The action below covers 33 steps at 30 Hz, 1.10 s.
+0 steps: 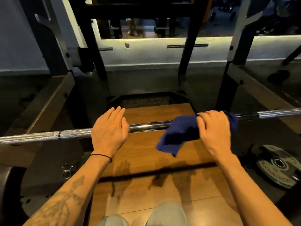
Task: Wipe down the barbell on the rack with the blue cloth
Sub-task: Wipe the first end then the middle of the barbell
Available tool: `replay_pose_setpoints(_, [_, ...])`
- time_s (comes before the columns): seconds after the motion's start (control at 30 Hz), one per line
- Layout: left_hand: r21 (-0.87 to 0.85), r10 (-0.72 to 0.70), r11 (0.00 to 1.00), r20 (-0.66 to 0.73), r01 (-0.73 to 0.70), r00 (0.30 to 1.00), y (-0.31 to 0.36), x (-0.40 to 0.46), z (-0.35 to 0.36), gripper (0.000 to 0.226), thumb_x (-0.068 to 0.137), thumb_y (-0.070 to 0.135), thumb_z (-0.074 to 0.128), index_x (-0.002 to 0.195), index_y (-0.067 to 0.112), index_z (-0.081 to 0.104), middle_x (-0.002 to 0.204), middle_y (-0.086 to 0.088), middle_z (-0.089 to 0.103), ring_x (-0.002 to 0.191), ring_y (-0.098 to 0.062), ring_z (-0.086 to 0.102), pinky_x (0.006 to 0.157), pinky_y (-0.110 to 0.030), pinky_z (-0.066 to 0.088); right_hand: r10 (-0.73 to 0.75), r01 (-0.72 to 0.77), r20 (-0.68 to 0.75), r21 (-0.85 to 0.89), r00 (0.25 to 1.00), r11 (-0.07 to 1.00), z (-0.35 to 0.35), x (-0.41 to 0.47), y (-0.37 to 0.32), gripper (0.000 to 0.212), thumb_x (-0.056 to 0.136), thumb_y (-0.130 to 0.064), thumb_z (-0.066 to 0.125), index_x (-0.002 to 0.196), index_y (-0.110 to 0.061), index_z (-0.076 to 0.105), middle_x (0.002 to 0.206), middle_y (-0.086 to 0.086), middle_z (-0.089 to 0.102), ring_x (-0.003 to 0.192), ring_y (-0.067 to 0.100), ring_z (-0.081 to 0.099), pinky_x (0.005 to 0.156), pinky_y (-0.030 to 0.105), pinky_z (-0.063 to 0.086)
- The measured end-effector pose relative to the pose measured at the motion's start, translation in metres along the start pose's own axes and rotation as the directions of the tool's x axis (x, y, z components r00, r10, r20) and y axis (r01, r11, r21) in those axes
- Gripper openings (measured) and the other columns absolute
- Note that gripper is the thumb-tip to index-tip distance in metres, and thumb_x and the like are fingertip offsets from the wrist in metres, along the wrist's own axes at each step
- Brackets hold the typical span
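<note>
A chrome barbell (146,126) runs across the view from lower left to upper right, resting on the rack. My left hand (109,131) lies over the bar left of centre, fingers straight and pointing forward, palm on the bar. My right hand (213,128) grips the blue cloth (179,134), which is wrapped over the bar right of centre. One end of the cloth hangs loose below the bar, and a smaller bit shows past my knuckles on the right.
Rack uprights (234,79) and angled side beams (48,103) flank a wooden platform (146,160) below the bar. A weight plate (278,165) lies on the floor at lower right. A spring collar (67,170) lies at lower left. A mirror and lit ledge (146,41) stand ahead.
</note>
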<state>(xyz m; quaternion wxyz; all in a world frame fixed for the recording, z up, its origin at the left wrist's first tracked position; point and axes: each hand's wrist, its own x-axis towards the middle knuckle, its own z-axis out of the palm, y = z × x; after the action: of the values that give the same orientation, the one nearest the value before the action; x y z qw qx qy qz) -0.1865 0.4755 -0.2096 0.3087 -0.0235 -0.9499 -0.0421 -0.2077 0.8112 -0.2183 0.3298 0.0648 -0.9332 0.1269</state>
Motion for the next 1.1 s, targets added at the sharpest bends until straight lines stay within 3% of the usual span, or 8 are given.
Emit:
replay_pose_setpoints(0.2, [0.051,-0.029,0.998,0.098,0.025,0.995,0.005,0.004,-0.005,0.051,0.103,0.031,0.03,0.116,0.006,0.072,0.122,-0.013,0.07,0.122,-0.03,0.06,0.103,-0.046,0.047,0.345,-0.346,-0.068,-0.004,0.936,0.938,0.023,-0.004,-0.048,0.039,0.102,-0.025,0.032,0.09,-0.007,0.065,0.102,0.012,0.063,0.124,0.037,0.05,0.117,0.053,0.023])
replay_pose_setpoints(0.33, [0.185,0.084,0.973,0.281,-0.14,0.956,0.041,0.014,-0.014,0.033,0.093,0.021,0.031,0.079,0.014,0.06,0.077,-0.01,0.065,0.073,-0.032,0.061,0.072,-0.043,0.048,0.254,-0.255,-0.027,-0.014,0.967,0.967,0.021,-0.011,-0.051,0.037,0.103,-0.026,0.031,0.096,-0.011,0.064,0.108,0.008,0.063,0.124,0.033,0.05,0.119,0.052,0.024])
replay_pose_setpoints(0.53, [0.112,0.255,0.942,0.372,-0.316,0.892,0.154,0.05,0.003,0.025,0.099,0.026,0.039,0.098,0.017,0.062,0.099,-0.008,0.068,0.093,-0.032,0.063,0.079,-0.039,0.042,0.183,-0.184,-0.041,-0.038,0.982,0.982,0.025,-0.015,-0.044,0.037,0.104,-0.03,0.036,0.111,-0.012,0.067,0.115,0.007,0.064,0.126,0.032,0.05,0.119,0.049,0.022])
replay_pose_setpoints(0.7, [0.165,0.211,0.941,0.392,-0.294,0.896,0.175,0.052,0.002,0.025,0.099,0.025,0.048,0.087,0.018,0.068,0.078,-0.005,0.069,0.072,-0.031,0.065,0.057,-0.035,0.034,-0.246,0.245,0.081,0.021,0.966,0.969,0.004,0.006,0.038,0.039,0.103,-0.038,0.04,0.115,-0.011,0.066,0.103,0.007,0.063,0.099,0.031,0.056,0.103,0.048,0.037])
replay_pose_setpoints(0.83, [0.195,0.265,0.912,0.393,-0.361,0.881,0.175,0.048,0.008,0.021,0.102,0.022,0.049,0.112,0.012,0.064,0.088,-0.007,0.07,0.079,-0.031,0.066,0.058,-0.035,0.034,0.066,-0.069,-0.046,-0.078,0.997,0.995,-0.003,0.004,0.095,0.039,0.105,-0.033,0.036,0.106,-0.009,0.067,0.104,0.011,0.064,0.106,0.037,0.056,0.105,0.054,0.035])
replay_pose_setpoints(0.93, [0.23,0.234,0.906,0.425,-0.355,0.874,0.178,0.049,0.004,0.022,0.102,0.023,0.048,0.116,0.01,0.059,0.091,-0.007,0.067,0.083,-0.029,0.064,0.061,-0.036,0.038,0.271,-0.28,-0.09,-0.104,0.958,0.954,0.005,0.008,0.064,0.032,0.1,-0.024,0.038,0.092,-0.011,0.067,0.098,0.012,0.064,0.112,0.039,0.053,0.108,0.054,0.029])
replay_pose_setpoints(1.03, [0.214,0.224,0.919,0.406,-0.331,0.886,0.18,0.048,0.003,0.019,0.101,0.026,0.046,0.106,0.014,0.06,0.09,-0.005,0.066,0.083,-0.027,0.063,0.062,-0.036,0.036,0.162,-0.162,-0.04,-0.01,0.986,0.987,0.016,0.004,0.003,0.021,0.095,-0.021,0.047,0.083,-0.013,0.062,0.089,0.01,0.062,0.1,0.034,0.052,0.099,0.054,0.036])
replay_pose_setpoints(1.1, [0.148,0.274,0.925,0.382,-0.351,0.883,0.18,0.047,0.008,0.02,0.099,0.027,0.043,0.103,0.016,0.059,0.094,-0.005,0.067,0.087,-0.026,0.063,0.071,-0.037,0.044,0.0,0.001,-0.003,0.12,1.0,0.993,0.016,-0.013,-0.015,0.025,0.098,-0.025,0.044,0.101,-0.012,0.066,0.104,0.007,0.065,0.107,0.03,0.054,0.107,0.053,0.035])
